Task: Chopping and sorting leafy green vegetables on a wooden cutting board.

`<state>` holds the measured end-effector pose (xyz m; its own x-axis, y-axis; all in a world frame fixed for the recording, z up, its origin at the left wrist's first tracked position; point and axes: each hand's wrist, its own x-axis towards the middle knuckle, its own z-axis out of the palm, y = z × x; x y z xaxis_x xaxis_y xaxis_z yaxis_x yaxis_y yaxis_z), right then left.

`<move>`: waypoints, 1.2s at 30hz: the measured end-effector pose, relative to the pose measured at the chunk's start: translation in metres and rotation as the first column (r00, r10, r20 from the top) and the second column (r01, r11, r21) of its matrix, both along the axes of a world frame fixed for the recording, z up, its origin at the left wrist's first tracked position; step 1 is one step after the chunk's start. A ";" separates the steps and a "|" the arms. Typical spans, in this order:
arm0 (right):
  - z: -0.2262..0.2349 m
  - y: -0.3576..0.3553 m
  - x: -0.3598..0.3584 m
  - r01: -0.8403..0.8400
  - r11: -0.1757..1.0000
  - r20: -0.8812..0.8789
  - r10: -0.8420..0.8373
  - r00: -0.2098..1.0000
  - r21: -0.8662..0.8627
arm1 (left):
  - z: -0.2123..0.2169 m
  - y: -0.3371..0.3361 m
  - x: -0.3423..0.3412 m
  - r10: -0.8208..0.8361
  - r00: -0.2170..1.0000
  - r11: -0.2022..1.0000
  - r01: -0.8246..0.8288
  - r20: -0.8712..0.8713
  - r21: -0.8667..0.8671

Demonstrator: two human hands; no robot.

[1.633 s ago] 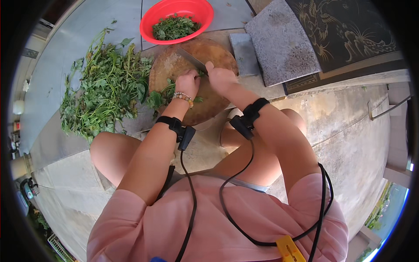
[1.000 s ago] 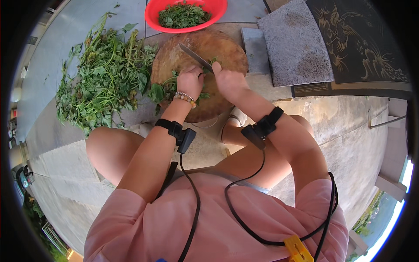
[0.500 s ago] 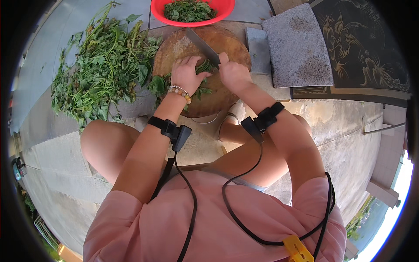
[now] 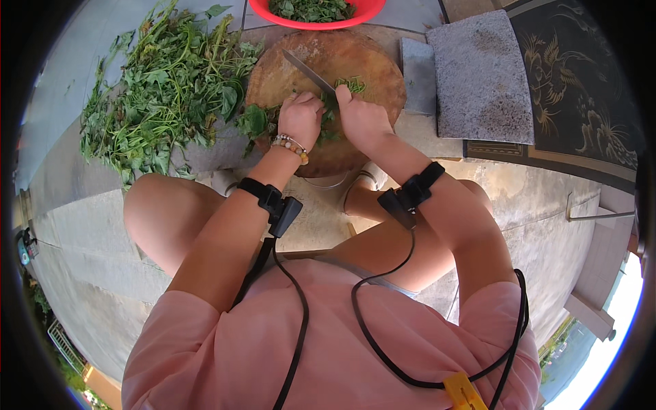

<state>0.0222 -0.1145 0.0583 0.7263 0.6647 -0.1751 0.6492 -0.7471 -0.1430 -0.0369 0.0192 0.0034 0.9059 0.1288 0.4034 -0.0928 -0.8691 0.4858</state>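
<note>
**Chopping greens on a round board**

Concrete floor carries everything: a round wooden chopping board (image 4: 321, 82) sits in front of a squatting person, with a red bowl (image 4: 316, 12) at its far edge and two grey stone slabs (image 4: 482, 75) at its right edge. At the board's left edge lies a large loose pile of leafy stems (image 4: 160, 85).

On the board's near half, the left hand (image 4: 299, 119) is curled down, pressing a small bunch of greens (image 4: 329, 113) flat. The right hand (image 4: 362, 119) is closed around the handle of a knife (image 4: 309, 72). The blade's long axis runs diagonally, its tip toward the board's far left edge and its handle back toward the near right, crossing the bunch just beside the left fingers.

Judging by what lies where, the work looks partly done: chopped leaves already fill the bowl and a few cut bits (image 4: 352, 84) sit by the blade, but the pile of uncut stems remains far larger.
</note>
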 end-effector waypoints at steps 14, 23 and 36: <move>0.019 -0.008 -0.001 0.040 0.998 -0.037 -0.038 0.999 0.042 | -0.006 0.000 -0.015 0.056 0.998 0.998 -0.056 -0.012 0.018; 0.009 -0.005 -0.007 0.005 1.000 -0.025 -0.006 1.000 -0.024 | 0.000 -0.004 0.000 0.073 0.995 0.997 -0.075 -0.063 -0.016; 0.000 0.003 0.014 0.050 0.998 -0.101 -0.048 0.994 0.022 | 0.016 0.002 -0.029 0.034 0.998 0.985 -0.024 -0.057 0.169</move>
<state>0.0364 -0.1113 0.0587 0.7377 0.6337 -0.2329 0.5931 -0.7731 -0.2248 -0.0656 0.0214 0.0191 0.9257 0.0907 0.3672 -0.0414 -0.9407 0.3367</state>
